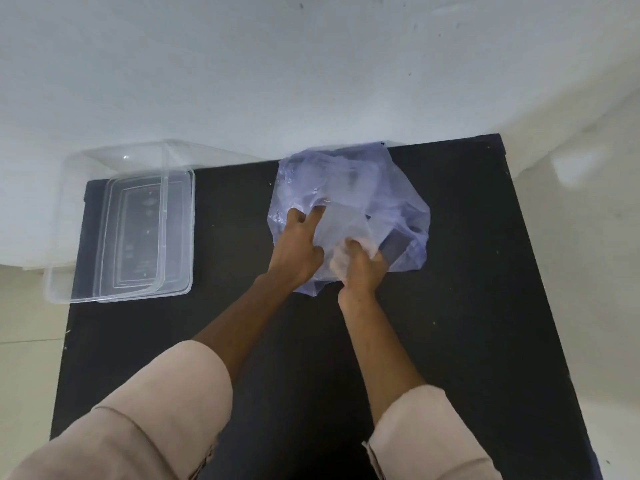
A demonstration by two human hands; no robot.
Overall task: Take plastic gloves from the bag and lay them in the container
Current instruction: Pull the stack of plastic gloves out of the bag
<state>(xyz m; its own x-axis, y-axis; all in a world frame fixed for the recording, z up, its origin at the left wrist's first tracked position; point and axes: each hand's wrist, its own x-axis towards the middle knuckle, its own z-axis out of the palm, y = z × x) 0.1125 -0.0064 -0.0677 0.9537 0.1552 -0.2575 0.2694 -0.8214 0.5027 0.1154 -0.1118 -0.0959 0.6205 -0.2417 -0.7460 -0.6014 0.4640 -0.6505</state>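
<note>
While hands grip bag (349,202), container (121,223) apart.

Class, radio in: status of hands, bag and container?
Both hands, left and right, at the bag, right gripping plastic. Container empty, at table's left. Nothing in the way.
</note>
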